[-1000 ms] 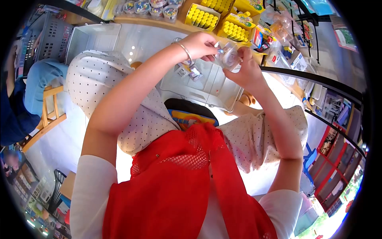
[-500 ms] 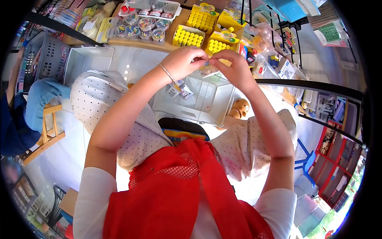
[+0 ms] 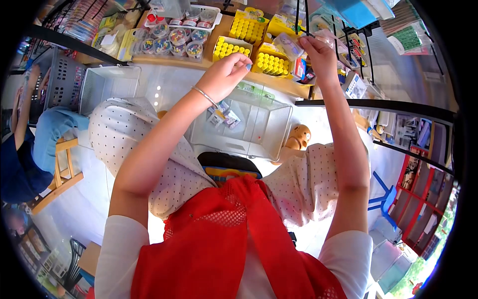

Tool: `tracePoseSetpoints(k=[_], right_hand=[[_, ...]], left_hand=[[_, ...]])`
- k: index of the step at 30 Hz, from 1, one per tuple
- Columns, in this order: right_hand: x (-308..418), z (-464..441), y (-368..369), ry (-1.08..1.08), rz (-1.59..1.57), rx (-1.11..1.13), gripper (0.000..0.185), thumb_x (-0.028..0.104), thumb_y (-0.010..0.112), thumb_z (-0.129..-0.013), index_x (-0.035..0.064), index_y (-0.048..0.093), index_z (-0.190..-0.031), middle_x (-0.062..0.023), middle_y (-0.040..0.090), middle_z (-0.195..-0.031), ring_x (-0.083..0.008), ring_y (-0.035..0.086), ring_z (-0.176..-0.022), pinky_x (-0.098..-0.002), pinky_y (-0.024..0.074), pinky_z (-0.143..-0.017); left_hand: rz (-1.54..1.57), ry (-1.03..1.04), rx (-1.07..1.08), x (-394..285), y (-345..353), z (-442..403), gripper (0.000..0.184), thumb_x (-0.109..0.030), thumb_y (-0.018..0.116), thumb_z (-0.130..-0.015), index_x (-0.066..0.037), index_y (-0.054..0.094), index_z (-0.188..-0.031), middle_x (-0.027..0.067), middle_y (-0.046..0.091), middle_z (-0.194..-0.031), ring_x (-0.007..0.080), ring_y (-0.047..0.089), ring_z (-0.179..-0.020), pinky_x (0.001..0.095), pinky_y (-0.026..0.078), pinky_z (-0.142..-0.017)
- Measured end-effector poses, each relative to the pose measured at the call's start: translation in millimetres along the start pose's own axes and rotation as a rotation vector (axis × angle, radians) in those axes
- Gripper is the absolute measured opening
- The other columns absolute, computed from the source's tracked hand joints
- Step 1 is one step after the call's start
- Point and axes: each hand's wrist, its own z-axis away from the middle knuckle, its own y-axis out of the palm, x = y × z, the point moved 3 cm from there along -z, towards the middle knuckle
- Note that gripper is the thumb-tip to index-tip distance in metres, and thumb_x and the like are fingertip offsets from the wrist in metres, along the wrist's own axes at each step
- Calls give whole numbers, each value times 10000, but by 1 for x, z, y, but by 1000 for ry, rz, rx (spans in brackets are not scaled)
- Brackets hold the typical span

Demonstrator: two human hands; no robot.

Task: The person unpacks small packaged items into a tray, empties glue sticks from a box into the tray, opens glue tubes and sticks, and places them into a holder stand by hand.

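Observation:
My right hand (image 3: 319, 56) is raised at the upper right, its fingers pinched on the top of a clear plastic packet (image 3: 289, 46) beside a black display hook (image 3: 305, 33). The packet hangs in front of the yellow boxes. My left hand (image 3: 222, 79), with a bracelet at the wrist, is held above the wire basket (image 3: 249, 130), thumb and forefinger close together; whether anything small is between them cannot be made out. Small packets (image 3: 224, 117) lie in the basket under that wrist.
Yellow boxes of yellow-capped tubes (image 3: 271, 64) and tubs of coloured beads (image 3: 178, 37) stand on the wooden shelf (image 3: 199, 62). Black hooks with packets hang at the upper right. A second wire basket (image 3: 110, 82) is at the left, near another person's arm (image 3: 25, 102).
My hands have moved apart. The right one has gone up and right with the packet to the hooks, while the left has shifted slightly left. The view has tilted towards the shelf.

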Motion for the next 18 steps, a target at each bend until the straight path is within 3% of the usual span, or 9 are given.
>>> tracePoseSetpoints(k=[3,9,18], right_hand=[[4,-3,1,-11,122,-10,273,189,633,-805,-17,631,-984,-53,658,-837,-78,576,-768,-193,440,-670],[-5,-10,6,-9,10,22,297,212,638,-798,-29,628,-972,-64,659,-830,-84,579,-752,-195,440,-663],[5,-12,7,-7,72,-34,216,161,609,-810,-15,646,-930,-66,663,-810,-68,567,-705,-198,431,-617]], left_hand=[[-23,-8,8,-2,0,1,186,-124,474,-890,-3,509,-1027,49,555,-906,123,568,-836,250,466,-752],[-5,8,-2,3,-1,0,191,-122,477,-886,1,511,-1027,50,552,-906,127,572,-825,250,467,-745],[-9,-7,-9,-1,-4,5,180,-126,493,-878,-9,521,-1011,33,546,-875,117,580,-775,232,462,-688]])
